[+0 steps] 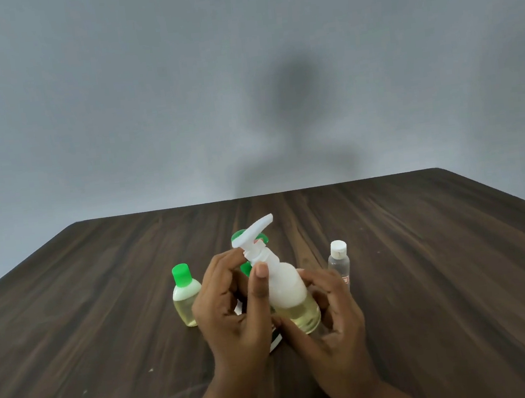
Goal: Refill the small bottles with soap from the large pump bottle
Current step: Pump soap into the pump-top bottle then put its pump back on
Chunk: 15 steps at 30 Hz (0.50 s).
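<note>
The large pump bottle, clear with pale yellow soap and a white pump head, is tilted to the left above the table's middle. My right hand grips its lower body. My left hand wraps the neck, thumb up along the bottle and a finger under the pump collar. A small bottle with a green cap holding yellow soap stands left of my left hand. Behind the pump, parts of another green-capped bottle show, mostly hidden. A small clear bottle with a white cap stands to the right.
The dark wooden table runs back to a grey wall. Something white peeks out under my hands; I cannot tell what it is.
</note>
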Motion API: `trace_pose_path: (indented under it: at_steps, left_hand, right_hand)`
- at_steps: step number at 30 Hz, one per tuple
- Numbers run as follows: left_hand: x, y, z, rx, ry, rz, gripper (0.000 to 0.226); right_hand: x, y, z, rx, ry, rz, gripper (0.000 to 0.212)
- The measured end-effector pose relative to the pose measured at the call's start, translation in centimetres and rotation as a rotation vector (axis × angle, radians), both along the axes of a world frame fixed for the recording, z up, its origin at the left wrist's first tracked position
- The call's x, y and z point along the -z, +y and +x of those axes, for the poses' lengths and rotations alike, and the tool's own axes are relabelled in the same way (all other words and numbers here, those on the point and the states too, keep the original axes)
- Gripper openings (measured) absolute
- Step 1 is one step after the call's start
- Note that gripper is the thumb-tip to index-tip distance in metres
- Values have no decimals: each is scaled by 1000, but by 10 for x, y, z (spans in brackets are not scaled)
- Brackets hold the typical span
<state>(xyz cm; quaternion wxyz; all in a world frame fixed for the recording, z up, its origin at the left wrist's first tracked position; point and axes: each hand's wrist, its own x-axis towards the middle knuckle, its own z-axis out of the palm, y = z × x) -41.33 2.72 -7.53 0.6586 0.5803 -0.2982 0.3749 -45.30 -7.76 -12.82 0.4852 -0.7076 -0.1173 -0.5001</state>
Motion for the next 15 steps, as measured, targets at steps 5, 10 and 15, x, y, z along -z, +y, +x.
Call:
trace_pose_path:
  at_steps: [5, 10, 15]
  left_hand:
    - [-1, 1, 0, 178, 91, -42, 28]
    - [-2, 2, -3, 143, 96, -41, 26]
    - [-4, 4, 0, 135, 132, -94, 34]
  right_hand:
    - [-1, 0, -1, -79, 65, 5, 37]
    - [-3, 2, -2, -87, 87, 0, 36]
    - [-2, 1, -1, -41, 103, -55, 40]
